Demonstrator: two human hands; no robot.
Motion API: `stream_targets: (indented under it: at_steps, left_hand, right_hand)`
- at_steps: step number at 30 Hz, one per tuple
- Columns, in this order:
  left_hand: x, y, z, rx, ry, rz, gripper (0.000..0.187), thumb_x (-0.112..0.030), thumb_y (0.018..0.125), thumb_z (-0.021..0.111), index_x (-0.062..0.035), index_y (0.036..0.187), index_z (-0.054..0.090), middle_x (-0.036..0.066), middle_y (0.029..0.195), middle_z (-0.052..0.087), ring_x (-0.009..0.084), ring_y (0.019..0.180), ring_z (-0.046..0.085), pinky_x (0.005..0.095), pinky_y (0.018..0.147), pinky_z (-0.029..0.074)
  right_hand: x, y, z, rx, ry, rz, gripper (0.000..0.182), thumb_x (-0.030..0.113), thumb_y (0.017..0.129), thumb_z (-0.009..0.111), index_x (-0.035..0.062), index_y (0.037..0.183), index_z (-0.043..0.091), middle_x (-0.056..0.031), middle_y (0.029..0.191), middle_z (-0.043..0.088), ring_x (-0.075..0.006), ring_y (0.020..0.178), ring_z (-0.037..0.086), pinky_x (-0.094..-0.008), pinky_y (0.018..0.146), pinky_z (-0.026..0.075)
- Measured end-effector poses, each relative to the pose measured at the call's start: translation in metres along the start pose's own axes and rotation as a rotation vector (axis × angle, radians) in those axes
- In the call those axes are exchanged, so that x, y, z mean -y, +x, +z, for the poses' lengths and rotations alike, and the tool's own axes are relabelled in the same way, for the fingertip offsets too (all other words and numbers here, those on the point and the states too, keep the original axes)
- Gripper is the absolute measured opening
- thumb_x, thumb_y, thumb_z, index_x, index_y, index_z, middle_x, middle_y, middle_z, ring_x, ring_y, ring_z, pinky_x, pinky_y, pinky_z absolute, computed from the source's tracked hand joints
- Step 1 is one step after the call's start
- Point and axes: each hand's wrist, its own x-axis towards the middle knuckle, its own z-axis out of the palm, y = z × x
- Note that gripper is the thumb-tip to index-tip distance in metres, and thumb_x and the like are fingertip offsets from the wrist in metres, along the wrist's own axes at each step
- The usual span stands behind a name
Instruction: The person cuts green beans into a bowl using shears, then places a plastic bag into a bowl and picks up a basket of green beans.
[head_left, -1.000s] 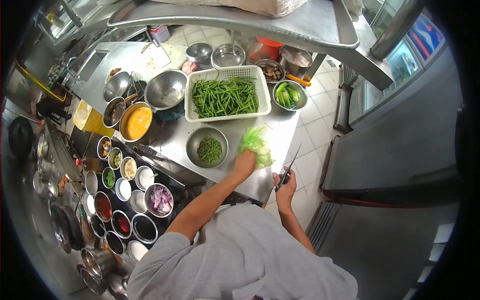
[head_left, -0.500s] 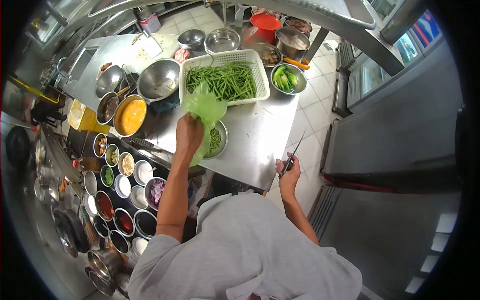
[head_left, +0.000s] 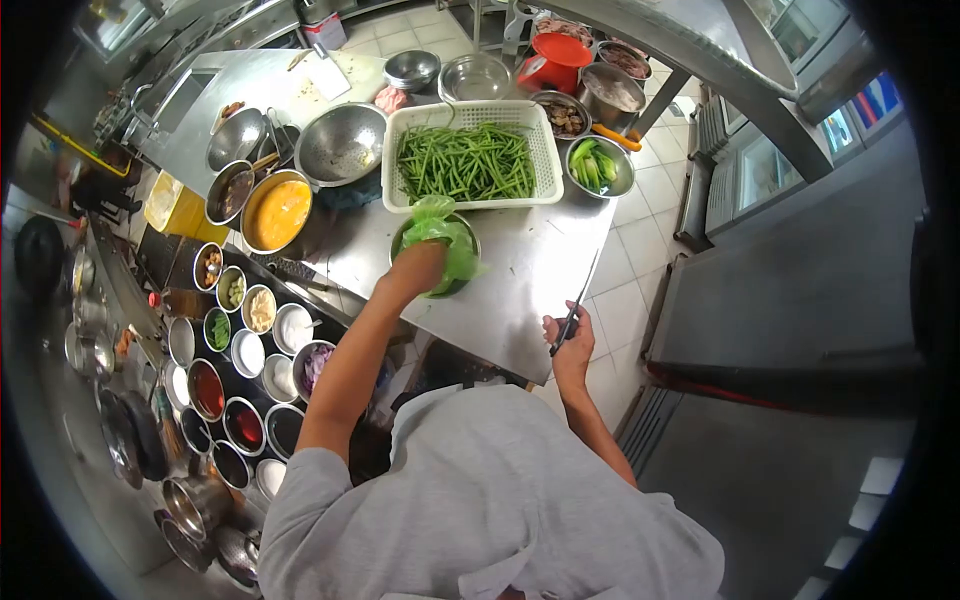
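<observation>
My left hand (head_left: 420, 266) is closed on a crumpled green plastic bag (head_left: 455, 240), down at the mouth of a metal bowl (head_left: 473, 222). The bag and hand cover most of the bowl's inside. Just beyond it, a white perforated basket (head_left: 553, 165) holds a heap of green beans (head_left: 465, 160). Off the table's right front edge, my right hand (head_left: 572, 350) is closed around the dark handle of a slim knife (head_left: 578, 305). Its blade points up and away from me.
The steel table (head_left: 505, 290) has a corner near my right hand. At its back stand a colander (head_left: 342, 145), a pot of orange liquid (head_left: 278, 215) and a bowl of green vegetables (head_left: 598, 168). Several seasoning containers (head_left: 248, 352) fill the left side. A steel cabinet (head_left: 770, 310) stands right.
My left hand has moved the green bag from beside the basket down into the bowl. My right hand still holds the knife, now turned more upright. The view has shifted slightly.
</observation>
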Motion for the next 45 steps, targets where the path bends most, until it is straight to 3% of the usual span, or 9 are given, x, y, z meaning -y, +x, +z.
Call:
stream_targets:
  at_steps: [5,10,20,27,29,32,38,43,45]
  left_hand:
    - [-0.038,-0.007,-0.070,-0.129,-0.053,-0.162,0.019,-0.006,0.080,0.062,0.0011,0.096,0.069,0.026,0.108,0.070,0.0391,0.096,0.071,0.0452,0.080,0.058]
    - [-0.039,-0.003,-0.024,-0.040,-0.011,-0.136,0.068,-0.043,0.083,0.074,-0.0158,0.142,0.056,0.026,0.150,0.045,0.0457,0.135,0.047,0.0591,0.113,0.035]
    - [-0.018,0.004,0.026,0.218,0.147,-0.220,0.054,-0.020,0.084,0.064,-0.0226,0.139,0.060,0.014,0.146,0.051,0.0350,0.125,0.055,0.0476,0.100,0.047]
    - [-0.064,-0.016,-0.060,-0.333,-0.136,-0.080,0.055,-0.012,0.077,0.066,-0.0092,0.132,0.061,0.023,0.140,0.052,0.0398,0.117,0.060,0.0503,0.095,0.050]
    - [-0.048,-0.025,-0.043,-0.412,-0.163,-0.418,0.053,-0.014,0.081,0.064,-0.0047,0.133,0.056,0.029,0.139,0.052,0.0430,0.113,0.061,0.0506,0.092,0.053]
    - [0.000,-0.054,0.056,-0.428,-0.268,-0.711,0.047,-0.013,0.086,0.061,-0.0016,0.130,0.052,0.032,0.123,0.061,0.0477,0.101,0.065,0.0542,0.083,0.054]
    - [-0.003,-0.072,0.068,-0.424,-0.382,-0.674,0.045,-0.010,0.087,0.061,-0.0012,0.130,0.050,0.030,0.087,0.069,0.0532,0.085,0.066,0.0618,0.076,0.051]
    - [-0.049,-0.067,0.038,-0.223,-0.543,-0.639,0.049,-0.013,0.089,0.063,-0.0038,0.136,0.051,0.034,0.111,0.064,0.0513,0.105,0.060,0.0577,0.091,0.049]
    - [-0.090,-0.051,0.002,-0.322,-0.612,-0.579,0.043,-0.008,0.088,0.062,-0.0036,0.130,0.053,0.031,0.096,0.067,0.0515,0.092,0.064,0.0572,0.080,0.052]
  right_hand:
    - [-0.005,-0.003,0.000,-0.012,-0.055,-0.024,0.052,0.011,0.091,0.077,0.0015,0.135,0.051,-0.0025,0.084,0.060,-0.0097,0.073,0.061,-0.0241,0.064,0.052]
    - [-0.022,0.000,0.010,0.003,-0.017,-0.027,0.046,0.005,0.093,0.072,0.0036,0.134,0.053,-0.0020,0.085,0.061,-0.0098,0.075,0.062,-0.0239,0.063,0.051]
    - [0.000,0.002,0.021,0.090,-0.051,-0.035,0.049,0.009,0.095,0.072,-0.0006,0.136,0.049,-0.0056,0.087,0.061,-0.0112,0.071,0.058,-0.0244,0.062,0.049]
    - [0.004,0.002,0.014,0.076,-0.022,-0.023,0.043,0.009,0.094,0.072,-0.0001,0.129,0.050,-0.0055,0.086,0.061,-0.0115,0.069,0.057,-0.0253,0.062,0.049]
    - [0.001,0.006,0.011,0.111,-0.003,-0.004,0.040,0.009,0.094,0.072,0.0004,0.125,0.050,-0.0065,0.086,0.062,-0.0119,0.068,0.058,-0.0253,0.061,0.048]
    - [0.002,0.012,0.012,0.165,0.022,0.044,0.036,0.010,0.093,0.073,0.0015,0.119,0.049,-0.0090,0.084,0.066,-0.0128,0.065,0.059,-0.0252,0.058,0.048]
    - [0.014,0.025,0.038,0.198,0.002,0.127,0.036,0.013,0.093,0.074,0.0022,0.116,0.049,-0.0115,0.079,0.068,-0.0135,0.060,0.060,-0.0252,0.053,0.046]
    - [0.012,0.036,0.043,0.184,0.180,0.203,0.034,0.014,0.092,0.076,0.0004,0.115,0.055,-0.0065,0.078,0.064,-0.0114,0.059,0.057,-0.0229,0.049,0.044]
    - [0.014,0.039,0.028,0.158,0.137,0.225,0.033,0.015,0.092,0.076,-0.0008,0.114,0.058,-0.0051,0.079,0.062,-0.0110,0.060,0.057,-0.0227,0.050,0.044]
